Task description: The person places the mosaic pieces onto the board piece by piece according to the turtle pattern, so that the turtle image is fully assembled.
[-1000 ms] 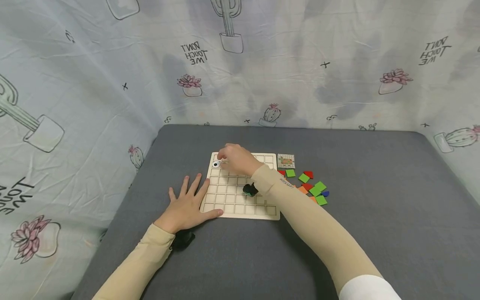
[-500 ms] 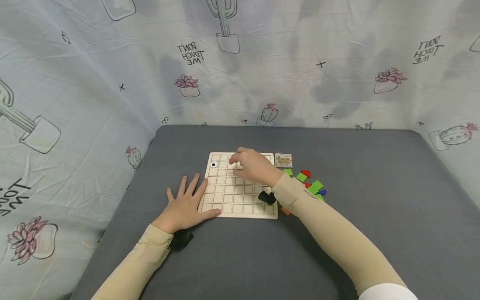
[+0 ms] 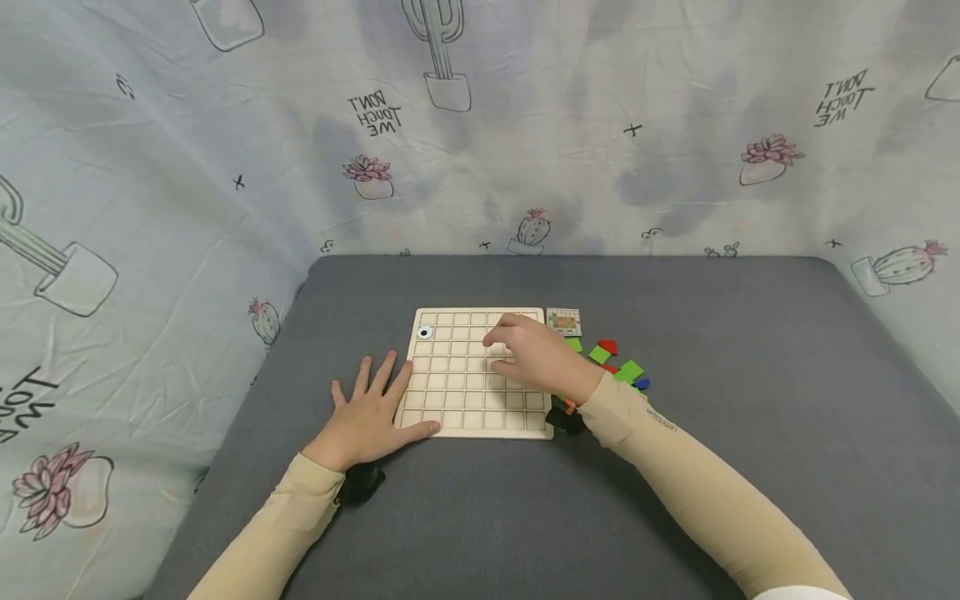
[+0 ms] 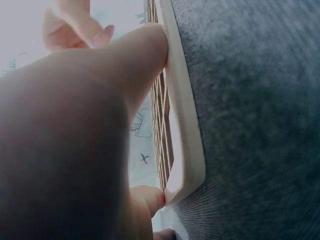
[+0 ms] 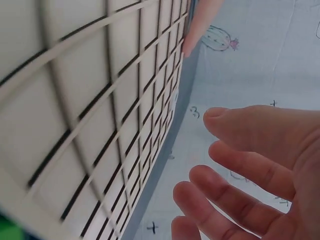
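While the right hand [image 3: 536,354] holds nothing, its fingers apart above the grid board [image 3: 453,400], the left hand [image 3: 366,423] touches the board's edge with spread fingers. The eye disc [image 3: 425,332] lies just beyond these fingers; if they push unevenly, the board could slide.

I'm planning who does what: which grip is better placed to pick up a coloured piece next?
Right, probably. The right grip looks empty, above the board and nearer the coloured pieces lying off its right side. The left grip rests at the board's left side, farther from them.
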Motion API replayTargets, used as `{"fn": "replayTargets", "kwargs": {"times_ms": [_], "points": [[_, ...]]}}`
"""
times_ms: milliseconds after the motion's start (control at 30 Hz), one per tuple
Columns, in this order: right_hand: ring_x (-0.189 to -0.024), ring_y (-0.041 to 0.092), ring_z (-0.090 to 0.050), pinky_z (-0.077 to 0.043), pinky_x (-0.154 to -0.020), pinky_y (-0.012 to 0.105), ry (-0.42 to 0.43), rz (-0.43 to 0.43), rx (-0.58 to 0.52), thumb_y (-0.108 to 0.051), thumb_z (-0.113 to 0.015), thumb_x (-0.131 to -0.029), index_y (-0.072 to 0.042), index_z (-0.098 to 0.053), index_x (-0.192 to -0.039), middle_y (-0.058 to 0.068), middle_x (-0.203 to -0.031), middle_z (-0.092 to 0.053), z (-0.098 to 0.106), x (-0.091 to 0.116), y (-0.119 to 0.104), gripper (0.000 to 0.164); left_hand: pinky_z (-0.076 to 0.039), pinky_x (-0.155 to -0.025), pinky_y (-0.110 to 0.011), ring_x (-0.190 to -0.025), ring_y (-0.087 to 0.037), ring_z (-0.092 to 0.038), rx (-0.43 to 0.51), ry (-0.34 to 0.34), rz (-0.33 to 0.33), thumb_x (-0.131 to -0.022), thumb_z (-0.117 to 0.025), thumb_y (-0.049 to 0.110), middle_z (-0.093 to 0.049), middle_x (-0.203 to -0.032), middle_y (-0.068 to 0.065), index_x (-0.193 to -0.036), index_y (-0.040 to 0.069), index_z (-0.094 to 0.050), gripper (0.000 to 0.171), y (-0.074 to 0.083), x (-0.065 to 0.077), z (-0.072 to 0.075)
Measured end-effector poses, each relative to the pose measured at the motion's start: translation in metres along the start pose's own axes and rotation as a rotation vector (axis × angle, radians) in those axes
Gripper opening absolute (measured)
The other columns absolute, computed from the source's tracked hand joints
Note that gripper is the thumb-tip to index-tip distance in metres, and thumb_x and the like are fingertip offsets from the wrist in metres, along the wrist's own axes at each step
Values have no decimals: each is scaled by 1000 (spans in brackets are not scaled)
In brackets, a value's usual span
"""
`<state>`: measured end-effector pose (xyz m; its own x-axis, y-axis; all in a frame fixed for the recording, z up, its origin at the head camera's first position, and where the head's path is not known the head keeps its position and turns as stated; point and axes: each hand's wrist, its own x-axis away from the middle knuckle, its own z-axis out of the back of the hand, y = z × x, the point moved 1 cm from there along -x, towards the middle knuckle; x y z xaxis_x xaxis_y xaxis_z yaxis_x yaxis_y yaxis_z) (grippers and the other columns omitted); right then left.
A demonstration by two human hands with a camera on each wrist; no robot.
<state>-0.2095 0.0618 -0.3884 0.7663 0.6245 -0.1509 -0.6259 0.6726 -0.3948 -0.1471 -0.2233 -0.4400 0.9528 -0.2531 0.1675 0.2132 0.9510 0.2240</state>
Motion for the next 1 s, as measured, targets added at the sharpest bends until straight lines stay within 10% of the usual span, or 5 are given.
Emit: {"fn": "replayTargets", "kwargs": {"times_ms": [433,1000], "points": [[-88,21,-67,-49,-56,27,100,-55,78,-17,-82,-91,-8,-78,-115,8,-117,-70,8,40,27,26,-4,-105,-92,-158,-54,-2,17,5,-5,-88,-54,84,-10,-175,-18,-169,16,-20,111,0,1,0],[-94,31,-70,-58,-74,44,136,-132,64,-9,-81,-91,-3,-76,-120,16,-117,-70,36,73,75,30,-4,-106,-91,-158,-54,-2,18,2,1,-87,-54,85,-9,-175,-18,-168,16,-21,111,0,0,1]]}}
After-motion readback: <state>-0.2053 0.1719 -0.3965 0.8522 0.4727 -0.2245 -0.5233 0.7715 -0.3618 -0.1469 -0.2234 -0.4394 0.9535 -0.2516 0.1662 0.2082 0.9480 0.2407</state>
